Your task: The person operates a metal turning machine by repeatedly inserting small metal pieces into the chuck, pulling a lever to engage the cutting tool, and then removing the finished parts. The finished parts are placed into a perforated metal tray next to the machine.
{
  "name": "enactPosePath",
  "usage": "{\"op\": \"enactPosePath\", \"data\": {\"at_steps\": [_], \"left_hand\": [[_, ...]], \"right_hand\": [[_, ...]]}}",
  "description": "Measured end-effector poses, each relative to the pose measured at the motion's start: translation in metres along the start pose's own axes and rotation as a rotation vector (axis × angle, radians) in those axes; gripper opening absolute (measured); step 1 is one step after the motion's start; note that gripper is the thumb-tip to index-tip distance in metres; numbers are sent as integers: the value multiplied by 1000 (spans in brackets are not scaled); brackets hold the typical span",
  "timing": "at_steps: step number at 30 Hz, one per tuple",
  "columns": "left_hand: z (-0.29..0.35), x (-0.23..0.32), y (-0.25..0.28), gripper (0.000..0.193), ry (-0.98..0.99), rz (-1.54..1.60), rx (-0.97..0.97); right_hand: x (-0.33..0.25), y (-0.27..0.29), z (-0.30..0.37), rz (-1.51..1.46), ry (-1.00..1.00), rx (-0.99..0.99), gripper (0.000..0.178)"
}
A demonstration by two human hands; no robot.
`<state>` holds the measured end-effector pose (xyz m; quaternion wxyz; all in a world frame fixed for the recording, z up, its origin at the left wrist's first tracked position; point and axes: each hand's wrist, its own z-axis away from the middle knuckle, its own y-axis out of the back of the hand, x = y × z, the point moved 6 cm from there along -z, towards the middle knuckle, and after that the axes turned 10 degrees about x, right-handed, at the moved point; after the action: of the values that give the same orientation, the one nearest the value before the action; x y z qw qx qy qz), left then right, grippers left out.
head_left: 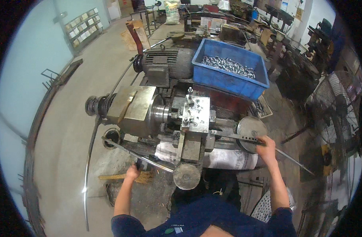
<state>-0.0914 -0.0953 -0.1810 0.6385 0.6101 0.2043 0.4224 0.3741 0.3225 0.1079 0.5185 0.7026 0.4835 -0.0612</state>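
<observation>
A small lathe stands before me, with a boxy headstock [134,104], a round chuck [159,112] and a square tool post [198,112]. My right hand [266,149] is closed round the end of a flat metal lever with a row of holes [240,137], right of the tool post. To the left, below the headstock, my left hand [132,172] is closed on a dark handle [139,162]; its far end is hidden. A shiny long rod [139,155] slants just above that hand toward a round disc [187,176] on the near side.
Behind the lathe sit a motor [168,63] and a blue bin [228,81] holding many small metal parts [228,66]. A straw broom [143,177] lies near my left hand. A large round disc [252,128] and a caged fan [334,104] stand to the right.
</observation>
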Motion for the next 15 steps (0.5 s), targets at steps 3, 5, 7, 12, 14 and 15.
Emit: {"op": "enactPosePath", "data": {"at_steps": [3, 5, 7, 12, 14, 15], "left_hand": [[6, -37, 8, 46, 55, 140, -118], [15, -21, 56, 45, 121, 249, -138], [37, -37, 120, 38, 128, 330, 94], [103, -48, 268, 29, 171, 109, 760], [114, -65, 279, 26, 149, 149, 884], [120, -81, 270, 28, 186, 41, 882]], "right_hand": [[-71, -43, -35, -85, 275, -71, 40], [-107, -75, -50, -251, 363, -158, 42], [-154, -112, -62, -273, 442, -229, 35], [-206, -195, -80, -233, 520, -293, 32], [-209, -224, -83, -118, 521, -291, 30], [-213, -234, -83, -67, 522, -293, 29]]}}
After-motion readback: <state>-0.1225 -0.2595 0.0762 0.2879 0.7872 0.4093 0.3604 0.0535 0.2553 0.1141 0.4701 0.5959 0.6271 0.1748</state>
